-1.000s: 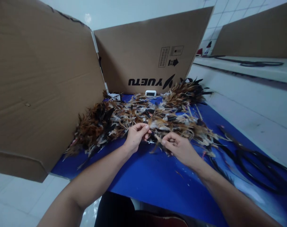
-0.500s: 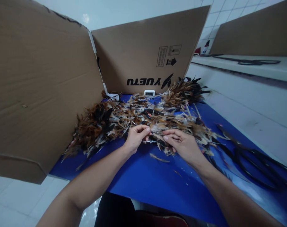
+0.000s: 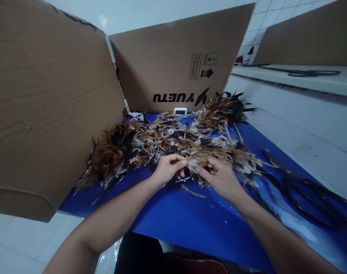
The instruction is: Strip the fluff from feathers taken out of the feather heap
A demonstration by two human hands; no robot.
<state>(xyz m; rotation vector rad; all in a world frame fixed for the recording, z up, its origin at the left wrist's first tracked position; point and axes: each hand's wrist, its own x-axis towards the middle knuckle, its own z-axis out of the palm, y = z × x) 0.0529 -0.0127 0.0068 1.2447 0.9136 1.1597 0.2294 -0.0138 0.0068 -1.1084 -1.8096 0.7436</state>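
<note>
Two bare forearms (image 3: 119,213) angle in over the blue tabletop (image 3: 176,217), hands nearly meeting. Left hand (image 3: 169,169) has thumb and forefinger pinched on some brown feathers (image 3: 195,161); right hand (image 3: 219,177) is curled, pinching them too, at the feather pile's (image 3: 159,139) near edge.

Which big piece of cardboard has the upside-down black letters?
The middle cardboard, standing behind the feathers. Only it shows black letters; the left cardboard and the far-right cardboard show no printing.
</note>
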